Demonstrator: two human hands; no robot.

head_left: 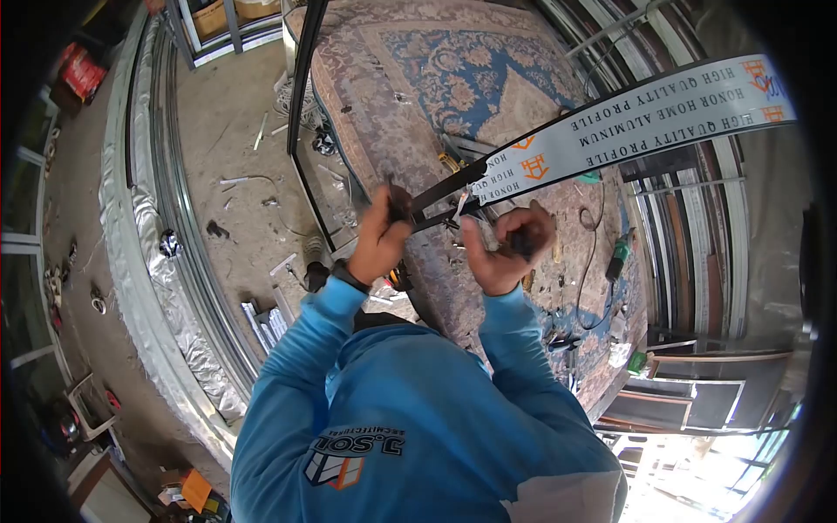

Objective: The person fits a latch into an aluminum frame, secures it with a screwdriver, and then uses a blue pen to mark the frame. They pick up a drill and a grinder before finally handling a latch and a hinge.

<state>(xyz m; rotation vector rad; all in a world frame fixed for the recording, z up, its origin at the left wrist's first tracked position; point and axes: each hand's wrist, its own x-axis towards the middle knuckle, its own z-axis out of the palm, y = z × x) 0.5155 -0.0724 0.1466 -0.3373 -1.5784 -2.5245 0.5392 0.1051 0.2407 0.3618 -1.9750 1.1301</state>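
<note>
Hovering near labelled profile (610,131), right hand (508,248), fingers curled; left hand (381,240), fingers too blurred to tell; red bag (81,73), contents hidden.

There are two hands, the left hand (377,244) and the right hand (504,257), with one wristband (350,277) and two blue sleeves, the left sleeve (305,336) and the right sleeve (514,336). One printed film strip (641,122), one patterned carpet (462,78), one corded green tool (621,254) and one red bag (81,71) show. The profiles (697,253) racked beside the carpet are too many and too crowded to count.
</note>
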